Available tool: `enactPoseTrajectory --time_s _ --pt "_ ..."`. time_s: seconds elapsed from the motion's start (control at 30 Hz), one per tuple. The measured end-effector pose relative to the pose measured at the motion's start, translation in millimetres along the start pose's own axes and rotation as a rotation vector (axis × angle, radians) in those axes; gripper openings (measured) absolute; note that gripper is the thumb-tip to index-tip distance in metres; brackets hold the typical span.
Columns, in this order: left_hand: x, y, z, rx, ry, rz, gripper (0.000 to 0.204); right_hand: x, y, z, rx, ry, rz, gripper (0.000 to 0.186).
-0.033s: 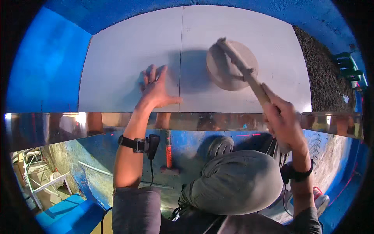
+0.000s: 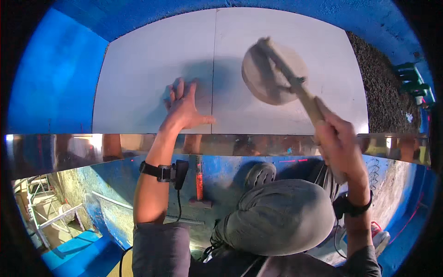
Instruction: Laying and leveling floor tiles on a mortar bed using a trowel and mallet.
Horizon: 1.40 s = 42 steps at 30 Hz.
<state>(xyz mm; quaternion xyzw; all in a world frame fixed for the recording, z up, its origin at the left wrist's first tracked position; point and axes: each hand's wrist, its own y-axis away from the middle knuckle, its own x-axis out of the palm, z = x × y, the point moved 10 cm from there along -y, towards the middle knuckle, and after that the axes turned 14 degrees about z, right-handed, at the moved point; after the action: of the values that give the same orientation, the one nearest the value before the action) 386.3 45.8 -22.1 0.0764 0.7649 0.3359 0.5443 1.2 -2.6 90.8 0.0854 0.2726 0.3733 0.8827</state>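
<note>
Two large white tiles, the left tile [image 2: 147, 60] and the right tile [image 2: 332, 69], lie side by side with a thin dark seam between them. My left hand [image 2: 183, 108] rests on the left tile near its front edge, fingers spread and thumb reaching to the seam. In my right hand [image 2: 340, 145] is the long handle of a mallet [image 2: 281, 87] with a broad, round, pale head. That head is tilted and blurred over the right tile; a shadow lies to its left. Whether it touches the tile I cannot tell.
A shiny metal strip [image 2: 258, 144] runs along the tiles' front edge. Dark grainy material [image 2: 387, 87] borders the right side, with green pipe fittings [image 2: 413, 81] beyond. Blue walls [image 2: 60, 74] enclose the area. Below stand a red-handled hammer [image 2: 199, 180] and a white metal frame [image 2: 44, 212].
The mallet's head has shifted slightly up and to the left, and its tilt has changed. My right hand has moved a little with it. My left hand stays in place.
</note>
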Motion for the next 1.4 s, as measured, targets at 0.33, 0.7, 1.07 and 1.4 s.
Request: enactPoseTrajectory --time_s 0.33,0.7,1.07,1.4 --pt "5 -2 2 -0.027 0.015 0.031 0.144 25 -24 21 -0.235 0.266 -0.012 0.05" --pt "6 -4 3 -0.019 0.025 0.024 0.146 16 -6 34 -0.034 0.178 -0.015 0.048" --pt "6 -3 5 -0.012 0.037 -0.006 0.143 -21 35 38 -0.056 -0.012 -0.114 0.054" --pt "1 4 0 -0.055 0.04 -0.014 0.141 37 -20 -42 0.041 0.076 0.188 0.049"
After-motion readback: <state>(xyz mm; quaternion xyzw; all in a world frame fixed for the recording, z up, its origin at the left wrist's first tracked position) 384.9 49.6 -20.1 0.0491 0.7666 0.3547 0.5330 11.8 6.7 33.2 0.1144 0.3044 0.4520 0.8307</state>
